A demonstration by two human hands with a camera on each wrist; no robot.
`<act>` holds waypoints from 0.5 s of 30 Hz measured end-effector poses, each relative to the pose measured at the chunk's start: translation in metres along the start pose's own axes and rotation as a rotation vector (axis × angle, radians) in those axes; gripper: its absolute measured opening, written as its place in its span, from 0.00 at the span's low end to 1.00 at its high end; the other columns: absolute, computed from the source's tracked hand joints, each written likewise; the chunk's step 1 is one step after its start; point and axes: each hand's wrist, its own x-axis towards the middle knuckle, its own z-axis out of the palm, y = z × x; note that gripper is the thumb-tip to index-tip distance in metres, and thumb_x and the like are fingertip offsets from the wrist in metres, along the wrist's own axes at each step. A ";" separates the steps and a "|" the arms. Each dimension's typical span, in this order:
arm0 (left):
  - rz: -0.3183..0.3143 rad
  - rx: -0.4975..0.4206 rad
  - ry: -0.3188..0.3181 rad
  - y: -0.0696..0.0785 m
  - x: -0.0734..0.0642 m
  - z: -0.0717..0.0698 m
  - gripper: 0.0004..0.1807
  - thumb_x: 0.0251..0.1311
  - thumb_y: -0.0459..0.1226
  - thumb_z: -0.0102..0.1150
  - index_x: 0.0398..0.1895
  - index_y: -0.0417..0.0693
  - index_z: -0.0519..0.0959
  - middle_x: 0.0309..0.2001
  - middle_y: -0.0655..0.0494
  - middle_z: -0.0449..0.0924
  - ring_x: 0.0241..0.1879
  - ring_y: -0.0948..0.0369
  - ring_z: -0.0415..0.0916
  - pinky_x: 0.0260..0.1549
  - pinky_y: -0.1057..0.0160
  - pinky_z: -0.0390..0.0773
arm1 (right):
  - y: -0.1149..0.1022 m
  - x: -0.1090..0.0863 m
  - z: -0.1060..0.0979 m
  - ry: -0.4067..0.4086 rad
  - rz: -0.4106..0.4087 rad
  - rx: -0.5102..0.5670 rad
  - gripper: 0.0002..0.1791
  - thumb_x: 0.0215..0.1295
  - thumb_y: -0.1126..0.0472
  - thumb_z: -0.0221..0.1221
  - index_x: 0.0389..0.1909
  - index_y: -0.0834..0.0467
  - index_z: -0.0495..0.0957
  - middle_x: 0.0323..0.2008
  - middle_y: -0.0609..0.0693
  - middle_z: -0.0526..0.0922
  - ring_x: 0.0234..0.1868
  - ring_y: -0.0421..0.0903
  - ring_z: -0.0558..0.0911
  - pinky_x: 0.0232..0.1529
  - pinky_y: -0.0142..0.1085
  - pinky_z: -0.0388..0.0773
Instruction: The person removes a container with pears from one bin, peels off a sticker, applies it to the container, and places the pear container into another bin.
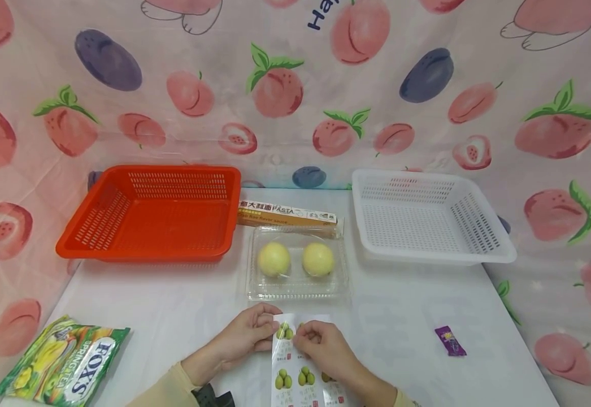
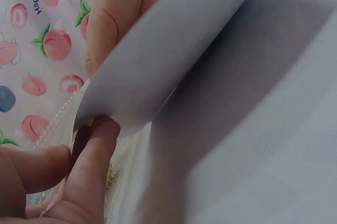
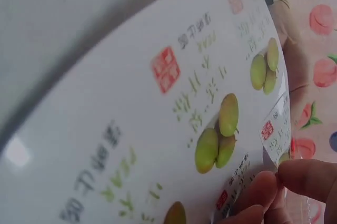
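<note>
A white sheet of glossy stickers (image 1: pixel 294 362) printed with green pears lies in front of me, raised off the table and bowed. My left hand (image 1: pixel 248 333) pinches its upper left edge between thumb and fingers. In the left wrist view the plain back of the sheet (image 2: pixel 152 55) shows above those fingertips. With thumb and index finger, my right hand (image 1: pixel 330 351) pinches one pear sticker (image 3: pixel 277 132) near the top of the sheet. That sticker is partly peeled up from its backing. Just beyond stands a clear plastic clamshell box (image 1: pixel 295 289) holding two round yellow fruits (image 1: pixel 274 260).
Behind the box lies a pasta carton (image 1: pixel 287 217). A red basket (image 1: pixel 173 226) stands at the back left, a white basket (image 1: pixel 412 226) at the back right. A green tea bag pack (image 1: pixel 66 362) is at the front left, a small purple wrapped sweet (image 1: pixel 450 341) at right.
</note>
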 end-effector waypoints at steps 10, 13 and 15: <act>-0.019 0.046 0.028 0.002 -0.004 -0.006 0.17 0.74 0.33 0.46 0.58 0.27 0.65 0.49 0.37 0.80 0.45 0.49 0.82 0.46 0.53 0.80 | 0.004 -0.005 0.006 0.040 -0.102 -0.034 0.07 0.65 0.57 0.63 0.34 0.57 0.79 0.25 0.45 0.77 0.23 0.39 0.74 0.25 0.28 0.73; -0.022 0.069 0.034 0.001 -0.005 -0.009 0.16 0.73 0.32 0.46 0.56 0.26 0.66 0.48 0.36 0.80 0.45 0.48 0.82 0.45 0.52 0.80 | 0.005 -0.007 0.008 0.034 -0.183 -0.042 0.05 0.66 0.57 0.62 0.34 0.55 0.78 0.26 0.44 0.77 0.24 0.38 0.74 0.25 0.28 0.74; -0.021 0.116 0.046 0.000 -0.005 -0.011 0.16 0.72 0.31 0.47 0.55 0.25 0.67 0.47 0.37 0.81 0.44 0.48 0.82 0.44 0.53 0.80 | 0.006 -0.008 0.009 0.026 -0.225 -0.036 0.05 0.66 0.57 0.62 0.34 0.53 0.78 0.26 0.44 0.77 0.24 0.37 0.73 0.24 0.28 0.74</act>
